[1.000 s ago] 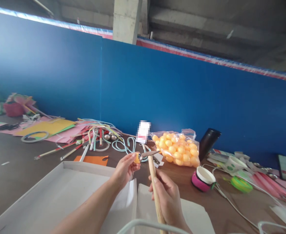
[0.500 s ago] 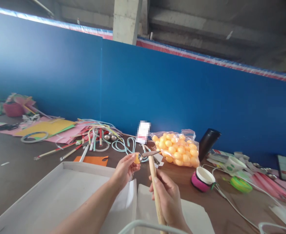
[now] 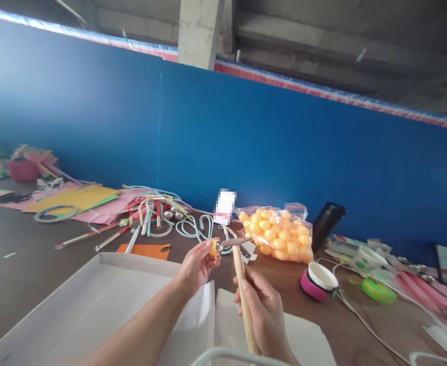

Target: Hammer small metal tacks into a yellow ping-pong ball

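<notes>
My left hand (image 3: 198,262) pinches a small yellow-orange piece (image 3: 213,248), perhaps one of the orange balls, with a shiny silver round part (image 3: 219,247) at its right side. My right hand (image 3: 259,300) is wrapped round the wooden handle of a hammer (image 3: 243,290). The hammer's narrow grey head tapers to a point on the right. Its blunt left end lies right by the silver part; whether they touch I cannot tell. Behind the hands is a clear bag of orange balls (image 3: 279,236).
A shallow white box lid (image 3: 105,269) lies below my left forearm. Coloured paper (image 3: 78,198), tubes and silver balls (image 3: 173,213) clutter the left. On the right are a pink-banded white cup (image 3: 318,282), a black cylinder (image 3: 329,223), green tape (image 3: 378,290), cables and a phone (image 3: 446,264).
The silver part's round face shows a little more clearly beside the hammer head. Both hands keep nearly the same place and hold; the whole view has shifted slightly.
</notes>
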Demonstrator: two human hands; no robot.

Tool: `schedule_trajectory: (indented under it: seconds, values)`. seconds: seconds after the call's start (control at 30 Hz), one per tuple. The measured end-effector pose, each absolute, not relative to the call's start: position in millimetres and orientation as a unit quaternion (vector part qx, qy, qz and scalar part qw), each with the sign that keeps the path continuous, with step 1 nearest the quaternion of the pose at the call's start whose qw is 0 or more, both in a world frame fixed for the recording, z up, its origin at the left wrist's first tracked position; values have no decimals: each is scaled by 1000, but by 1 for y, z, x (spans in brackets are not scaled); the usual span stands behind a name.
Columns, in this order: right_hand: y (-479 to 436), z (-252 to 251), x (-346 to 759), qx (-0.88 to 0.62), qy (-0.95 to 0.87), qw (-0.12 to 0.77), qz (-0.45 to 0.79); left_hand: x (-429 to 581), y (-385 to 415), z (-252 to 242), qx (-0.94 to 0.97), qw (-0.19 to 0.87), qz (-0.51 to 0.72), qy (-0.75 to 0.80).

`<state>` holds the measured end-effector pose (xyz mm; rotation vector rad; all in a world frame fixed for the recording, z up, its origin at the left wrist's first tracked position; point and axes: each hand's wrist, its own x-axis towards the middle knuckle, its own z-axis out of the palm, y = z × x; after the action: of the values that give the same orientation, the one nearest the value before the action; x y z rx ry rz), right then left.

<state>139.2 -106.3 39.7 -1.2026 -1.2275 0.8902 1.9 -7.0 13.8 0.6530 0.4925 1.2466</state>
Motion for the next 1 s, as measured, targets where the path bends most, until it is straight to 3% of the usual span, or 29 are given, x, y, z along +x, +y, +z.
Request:
schedule_trajectory:
  seconds: [0.17,0.4,0.87,1.0]
  values:
    - [-107,39,135,-524,-524,539,399,2,-5,11,279,729,577,239]
    - [-107,37,129,-551,-465,589,365,5,-5,14,246,733,586,243]
    - [-102,38,134,-601,-462,546,358,5,-5,13,221,727,605,238]
    - [-93,31,144,-624,-485,491,366,2,-2,12,216,719,622,221]
